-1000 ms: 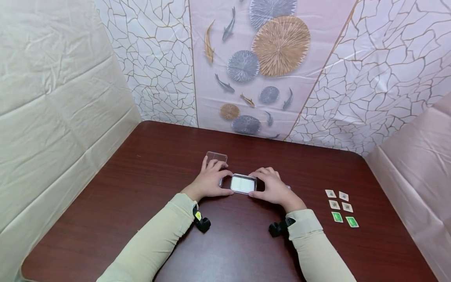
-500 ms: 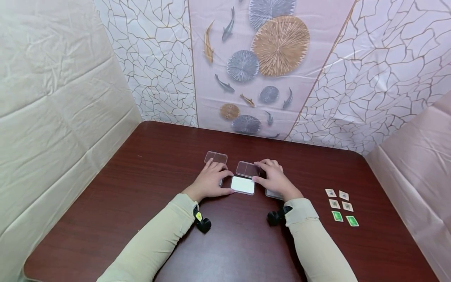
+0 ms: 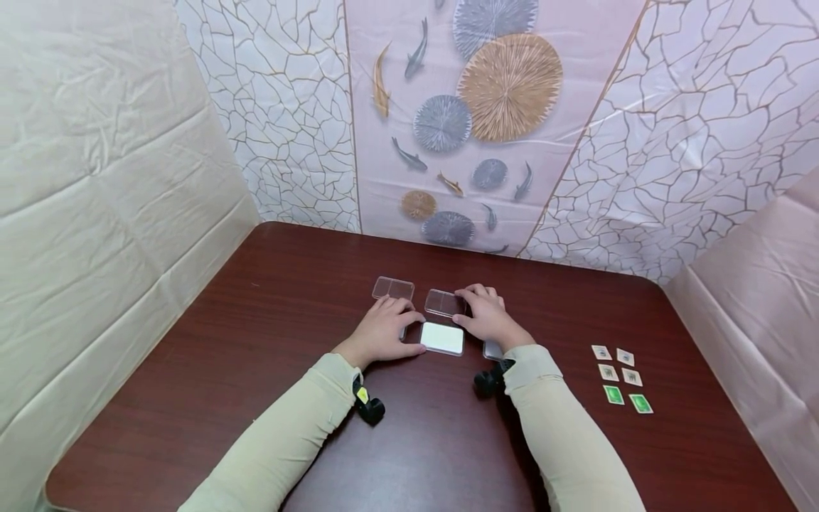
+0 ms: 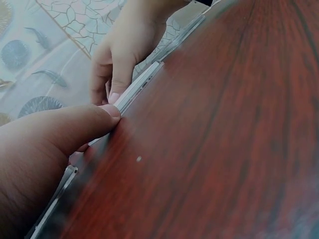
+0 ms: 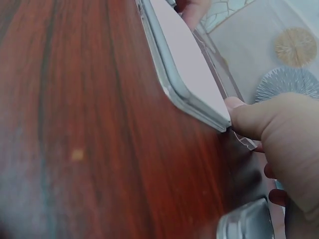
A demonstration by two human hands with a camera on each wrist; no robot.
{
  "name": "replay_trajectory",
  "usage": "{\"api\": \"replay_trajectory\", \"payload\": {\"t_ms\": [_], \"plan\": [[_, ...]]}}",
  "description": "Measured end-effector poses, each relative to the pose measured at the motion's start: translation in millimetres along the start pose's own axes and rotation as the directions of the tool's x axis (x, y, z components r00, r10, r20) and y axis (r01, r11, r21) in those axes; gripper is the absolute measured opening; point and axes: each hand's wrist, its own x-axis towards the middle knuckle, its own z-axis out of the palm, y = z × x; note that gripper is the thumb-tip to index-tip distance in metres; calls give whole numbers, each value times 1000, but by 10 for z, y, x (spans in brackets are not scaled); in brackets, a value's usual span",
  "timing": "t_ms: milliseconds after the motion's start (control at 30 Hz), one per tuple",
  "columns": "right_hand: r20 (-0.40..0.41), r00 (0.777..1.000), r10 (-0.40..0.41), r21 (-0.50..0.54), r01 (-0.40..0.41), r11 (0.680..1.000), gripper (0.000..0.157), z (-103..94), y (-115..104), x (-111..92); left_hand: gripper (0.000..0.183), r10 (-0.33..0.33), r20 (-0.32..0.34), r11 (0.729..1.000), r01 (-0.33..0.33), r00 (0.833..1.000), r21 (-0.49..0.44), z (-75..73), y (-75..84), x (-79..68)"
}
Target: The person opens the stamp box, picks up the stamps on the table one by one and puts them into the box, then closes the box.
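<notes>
In the head view, a shallow clear plastic case point(image 3: 443, 340) with a white inside lies flat between the hands. My left hand point(image 3: 382, 331) holds its left end, thumb at the near corner and forefinger at the far one. Just behind the case is a clear lid point(image 3: 441, 302) with a line across its middle. My right hand point(image 3: 486, 316) grips the lid's right end between thumb and fingers. The right wrist view shows the thumb point(image 5: 249, 117) by the corner of the white-filled case point(image 5: 187, 55), with the clear lid point(image 5: 222, 72) beyond it.
Another clear lid point(image 3: 393, 288) lies behind my left hand. A second case point(image 3: 493, 350) sits partly under my right wrist, and a case edge point(image 3: 402, 333) shows beside the left fingers. Several small picture cards point(image 3: 613, 394) lie in rows at the right of the brown table point(image 3: 288, 284).
The clear lid has come off the white-filled case and now lies behind it. My right hand moved from the case's right end back with the lid; my left hand stayed put.
</notes>
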Motion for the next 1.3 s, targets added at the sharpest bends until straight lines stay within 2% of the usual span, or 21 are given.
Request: {"api": "replay_trajectory", "payload": {"t_ms": [233,500,700,800,933,1167,1300], "plan": [[-3,1000,29,4,-29,1000,57,30,-32,80,55,-7,-13,1000,7,1000,-18,-4,5,-17],[6,999,51,27,-51,998,57,-3,-79,82,55,-3,2,1000,3,1000,-18,-21,13,-5],[5,999,49,59,-49,997,67,-27,-49,26,55,-7,9,1000,7,1000,-10,-22,11,-3],[-10,999,38,89,-37,995,72,-57,8,-61,56,-15,18,1000,16,1000,-9,-23,7,-7],[-34,999,17,125,-13,992,71,-158,125,-268,59,-18,14,1000,18,1000,-2,-16,50,7],[-72,997,-20,111,28,993,63,-335,344,-688,62,66,-72,997,-68,995,-23,34,223,93],[-79,996,-31,99,39,994,62,-369,456,-879,61,84,-92,996,-84,992,4,91,348,153]]}}
